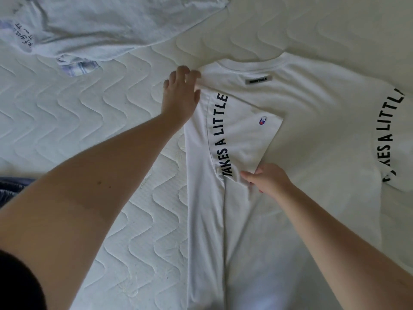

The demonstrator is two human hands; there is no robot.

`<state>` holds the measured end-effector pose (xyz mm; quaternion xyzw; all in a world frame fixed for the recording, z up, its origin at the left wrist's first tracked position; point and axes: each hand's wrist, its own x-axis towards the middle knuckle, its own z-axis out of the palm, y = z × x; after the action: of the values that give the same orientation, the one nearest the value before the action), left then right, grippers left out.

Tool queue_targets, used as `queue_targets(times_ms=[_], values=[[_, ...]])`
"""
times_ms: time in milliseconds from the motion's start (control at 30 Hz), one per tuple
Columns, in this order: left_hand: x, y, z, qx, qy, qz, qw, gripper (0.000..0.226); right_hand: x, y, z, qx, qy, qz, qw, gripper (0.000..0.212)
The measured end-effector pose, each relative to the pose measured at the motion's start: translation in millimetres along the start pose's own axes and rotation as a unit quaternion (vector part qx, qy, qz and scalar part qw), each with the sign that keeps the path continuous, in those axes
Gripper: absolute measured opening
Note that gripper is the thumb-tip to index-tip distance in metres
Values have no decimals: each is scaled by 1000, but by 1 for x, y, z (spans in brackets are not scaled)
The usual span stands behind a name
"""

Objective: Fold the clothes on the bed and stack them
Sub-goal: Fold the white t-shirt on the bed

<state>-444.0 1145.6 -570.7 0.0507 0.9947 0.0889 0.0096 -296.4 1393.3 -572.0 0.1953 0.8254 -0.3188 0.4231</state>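
Two garments lie in plain view on the white quilted mattress of the bed [93, 130], with the edge of a third showing. The first is a white cotton T-shirt with black curved lettering on its sleeves [312, 135], spread flat at centre-right, collar away from the person. Its left sleeve is folded in over the body; its right sleeve lies flat at the frame's right edge. A small grey label [258, 80] sits below the collar. The second is a pale, crumpled T-shirt with dark handwriting-like print [93, 25], lying well apart at the upper left, over a checked blue-and-white patch of cloth [78, 66]. A dark blue fabric edge [11, 189] shows at the left border.

Two hands are on the white shirt. The left hand [182, 95] pinches the shoulder fold near the collar. The right hand [267, 179] pinches the folded sleeve's lower corner, fingers curled.
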Motion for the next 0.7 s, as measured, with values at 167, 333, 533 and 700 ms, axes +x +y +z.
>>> queue_targets(times_ms=[167,333,533,700], values=[[-82,40,2,-124,-101,131,978,17,-8,3,19,179,-15,13,984,21],[-155,57,10,-149,-170,148,963,27,-19,9,35,230,-10,23,973,27],[-185,51,14,-107,-96,168,975,14,-23,14,39,286,-32,16,957,22],[-197,48,18,-89,-39,187,978,2,-29,20,43,246,-22,10,969,21]])
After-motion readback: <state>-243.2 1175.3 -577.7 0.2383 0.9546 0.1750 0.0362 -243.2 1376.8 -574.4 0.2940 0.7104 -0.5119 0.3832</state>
